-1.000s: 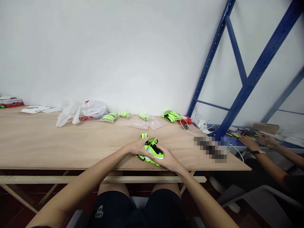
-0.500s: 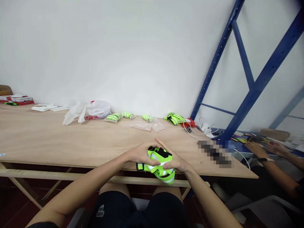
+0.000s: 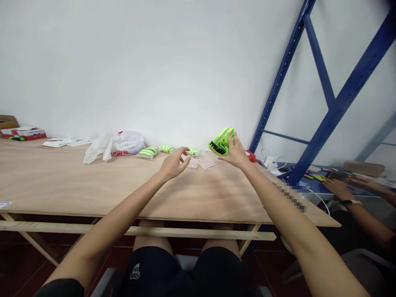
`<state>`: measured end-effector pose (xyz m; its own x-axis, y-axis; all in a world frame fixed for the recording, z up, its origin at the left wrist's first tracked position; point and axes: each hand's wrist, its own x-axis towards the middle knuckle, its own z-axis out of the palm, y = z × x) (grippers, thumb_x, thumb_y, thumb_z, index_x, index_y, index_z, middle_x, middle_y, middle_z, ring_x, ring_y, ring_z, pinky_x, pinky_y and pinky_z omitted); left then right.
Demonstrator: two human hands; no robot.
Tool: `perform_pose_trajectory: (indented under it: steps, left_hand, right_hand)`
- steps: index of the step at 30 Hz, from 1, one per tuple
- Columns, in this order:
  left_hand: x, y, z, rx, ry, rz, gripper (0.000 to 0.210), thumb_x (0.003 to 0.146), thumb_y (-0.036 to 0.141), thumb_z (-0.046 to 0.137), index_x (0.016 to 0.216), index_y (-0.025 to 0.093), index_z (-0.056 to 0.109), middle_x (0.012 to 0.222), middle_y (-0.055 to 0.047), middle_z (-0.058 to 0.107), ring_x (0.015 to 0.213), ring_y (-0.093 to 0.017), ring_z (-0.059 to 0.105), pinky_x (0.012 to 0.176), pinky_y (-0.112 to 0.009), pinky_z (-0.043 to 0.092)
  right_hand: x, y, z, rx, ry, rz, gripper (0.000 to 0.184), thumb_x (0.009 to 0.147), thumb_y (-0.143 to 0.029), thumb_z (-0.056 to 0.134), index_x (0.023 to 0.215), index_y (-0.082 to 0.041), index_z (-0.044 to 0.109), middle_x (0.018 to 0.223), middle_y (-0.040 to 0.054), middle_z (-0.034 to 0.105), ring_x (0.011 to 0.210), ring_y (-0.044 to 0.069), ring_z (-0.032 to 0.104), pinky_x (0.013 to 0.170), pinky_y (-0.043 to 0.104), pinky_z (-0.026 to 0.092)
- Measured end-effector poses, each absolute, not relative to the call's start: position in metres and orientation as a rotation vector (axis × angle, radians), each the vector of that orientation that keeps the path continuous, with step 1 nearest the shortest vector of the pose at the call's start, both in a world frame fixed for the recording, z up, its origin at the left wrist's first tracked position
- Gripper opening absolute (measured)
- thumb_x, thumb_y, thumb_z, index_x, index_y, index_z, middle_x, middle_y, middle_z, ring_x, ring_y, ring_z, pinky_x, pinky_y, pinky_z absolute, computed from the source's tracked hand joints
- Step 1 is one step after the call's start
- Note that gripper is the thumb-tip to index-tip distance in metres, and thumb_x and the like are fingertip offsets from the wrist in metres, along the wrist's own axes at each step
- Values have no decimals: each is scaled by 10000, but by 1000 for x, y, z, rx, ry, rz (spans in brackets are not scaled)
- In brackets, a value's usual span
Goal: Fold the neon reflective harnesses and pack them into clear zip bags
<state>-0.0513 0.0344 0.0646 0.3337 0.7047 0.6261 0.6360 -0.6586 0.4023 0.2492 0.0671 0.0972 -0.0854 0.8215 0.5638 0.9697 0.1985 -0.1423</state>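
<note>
A folded bundle of neon-green reflective straps [image 3: 221, 140] with a black buckle is by the wall, at the back right of the table. My right hand [image 3: 236, 153] is on its right side, thumb below and fingers behind its edge, gripping it. My left hand [image 3: 175, 163] is held over the table with fingers apart and curved, holding nothing. Just beyond it lie a flat clear plastic bag [image 3: 193, 164] and a small bagged green-striped bundle [image 3: 194, 152]. Another clear bag [image 3: 207, 161] lies between my hands.
Two more bagged striped bundles [image 3: 148, 152] lie by a white plastic bag [image 3: 128, 143] with red print. White papers [image 3: 60, 142] and a red-white box [image 3: 24, 133] are at left. A blue metal rack [image 3: 318, 128] stands right, where another person's hands [image 3: 337, 187] are at work.
Both hands have moved forward from the table's front edge. My left hand has let go of the strap bundle; my right hand has carried it to the back right, where similar green straps lay.
</note>
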Motion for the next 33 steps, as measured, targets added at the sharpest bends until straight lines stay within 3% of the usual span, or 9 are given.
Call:
perform_pose_trajectory:
  steps: [2, 5, 9, 12, 14, 19, 27, 30, 33]
  left_hand:
    - [-48, 52, 49, 2689, 1387, 854, 446, 967, 407, 444, 1370, 222, 484, 1336, -117, 593, 1043, -255, 661, 906, -404, 521]
    - [-38, 73, 20, 2836, 1461, 454, 510, 936, 408, 497, 1416, 236, 485, 1490, -148, 472, 1230, -356, 555, 984, -491, 467]
    - [-22, 96, -4, 2861, 1469, 331, 568, 955, 431, 463, 1508, 319, 401, 1624, -127, 286, 1329, -421, 443, 1033, -586, 377]
    - [-17, 111, -9, 2844, 1478, 245, 589, 992, 504, 347, 1554, 327, 328, 1542, -142, 427, 1282, -401, 492, 1032, -570, 371]
    - [-20, 118, -9, 2823, 1494, 195, 605, 990, 558, 319, 1547, 323, 347, 1434, -138, 542, 1239, -376, 532, 1034, -530, 377]
    - [-41, 134, -10, 2727, 1627, 123, 632, 973, 636, 279, 1485, 300, 433, 1396, -149, 544, 1189, -351, 573, 995, -485, 409]
    - [-58, 173, -13, 2607, 1671, 104, 734, 899, 766, 306, 1235, 161, 549, 1277, -200, 602, 1159, -360, 578, 945, -477, 449]
    - [-53, 179, -19, 2598, 1629, 142, 816, 815, 847, 386, 1206, 144, 524, 1219, -216, 631, 1143, -372, 585, 941, -472, 454]
    - [-50, 172, -32, 2614, 1571, 207, 716, 871, 762, 400, 1213, 142, 510, 1239, -224, 623, 1169, -373, 574, 976, -502, 434]
  right_hand:
    - [260, 93, 89, -1937, -1951, -439, 1184, 720, -496, 805, 1606, -141, 103, 1666, 221, 23, 1504, 474, 65, 1163, 651, 210]
    - [258, 105, 51, -2056, -2076, -329, 985, 828, -496, 703, 1589, -144, 185, 1658, 222, 120, 1494, 455, 159, 1153, 639, 221]
    - [234, 100, 3, -1953, -2277, -217, 788, 902, -399, 609, 1564, -136, 273, 1633, 235, 219, 1476, 387, 269, 1147, 550, 283]
    - [213, 100, -8, -1796, -2426, -183, 637, 982, -370, 477, 1568, -196, 298, 1653, 155, 226, 1490, 284, 278, 1171, 433, 270]
    - [202, 104, -8, -1722, -2516, -134, 529, 1013, -386, 415, 1525, -252, 395, 1618, 102, 338, 1445, 234, 364, 1148, 371, 301]
    - [185, 123, -8, -1893, -2469, -53, 503, 1015, -485, 354, 1299, -176, 633, 1365, 185, 608, 1243, 317, 549, 1001, 464, 424]
    - [180, 190, -17, -2247, -2183, -49, 549, 983, -489, 410, 1265, -94, 667, 1312, 264, 613, 1246, 397, 524, 984, 525, 396]
    - [177, 211, -21, -2229, -2111, -176, 485, 960, -394, 492, 1289, -70, 640, 1352, 297, 554, 1247, 421, 505, 983, 535, 372]
    - [169, 219, -28, -2032, -2179, -309, 410, 968, -233, 458, 1333, -114, 601, 1440, 251, 487, 1288, 388, 451, 1018, 519, 325]
